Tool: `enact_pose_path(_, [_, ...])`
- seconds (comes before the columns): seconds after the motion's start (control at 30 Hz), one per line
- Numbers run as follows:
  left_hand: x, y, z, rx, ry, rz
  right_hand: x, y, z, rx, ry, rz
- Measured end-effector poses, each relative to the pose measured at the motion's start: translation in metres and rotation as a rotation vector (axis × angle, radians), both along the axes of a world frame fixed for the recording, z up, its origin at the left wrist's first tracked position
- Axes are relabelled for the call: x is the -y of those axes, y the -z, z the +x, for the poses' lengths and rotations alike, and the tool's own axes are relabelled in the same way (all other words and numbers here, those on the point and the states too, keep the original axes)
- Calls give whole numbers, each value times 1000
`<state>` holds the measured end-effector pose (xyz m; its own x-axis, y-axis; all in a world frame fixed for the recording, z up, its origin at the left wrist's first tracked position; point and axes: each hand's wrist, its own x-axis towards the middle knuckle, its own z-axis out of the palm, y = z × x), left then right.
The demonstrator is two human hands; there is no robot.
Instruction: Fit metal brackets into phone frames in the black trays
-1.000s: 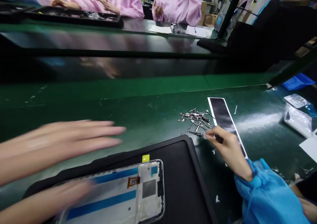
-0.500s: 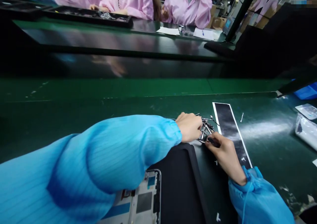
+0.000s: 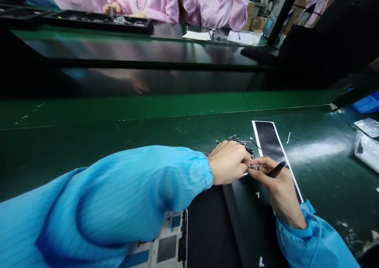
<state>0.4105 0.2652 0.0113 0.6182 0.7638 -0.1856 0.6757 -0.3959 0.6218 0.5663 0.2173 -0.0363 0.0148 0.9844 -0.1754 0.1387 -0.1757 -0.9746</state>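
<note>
well, one knock could scatter the small metal parts (image 3: 235, 142).
left hand (image 3: 227, 162) curls narrowly beside the heap, its hold hidden; right hand (image 3: 280, 191) grips a black tool (image 3: 276, 169), and strays could reach the black strip (image 3: 268, 138).

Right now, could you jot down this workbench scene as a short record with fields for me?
Left hand: at the edge of a pile of small metal parts
Right hand: grips a black-handled tool
Beside the hands: black strip; black tray holding a phone screen assembly
Across the bench: co-workers in pink smocks
</note>
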Motion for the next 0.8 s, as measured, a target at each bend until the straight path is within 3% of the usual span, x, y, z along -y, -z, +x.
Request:
enact_pose_path(0.17, [-2,-7,-2,83,-127,-121,-1,-2,0,-75,65,-24])
enact_pose_path(0.4, [-6,-7,-4,162,-159,-244,1,-5,-3,-129,79,-39])
enact_pose_path(0.8, [-2,-10,-3,195,-157,-226,2,-2,-4,-77,32,1])
